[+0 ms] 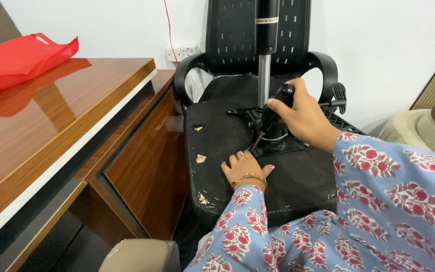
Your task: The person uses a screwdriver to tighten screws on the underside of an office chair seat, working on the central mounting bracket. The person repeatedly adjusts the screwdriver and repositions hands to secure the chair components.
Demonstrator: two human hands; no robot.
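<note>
The right hand (302,117) is closed around a black-handled screwdriver (273,115), its tip down at the metal mechanism plate (278,143) on the overturned office chair's underside (217,136). Just beside the plate, the left hand (243,168) lies flat and open, holding nothing.
</note>
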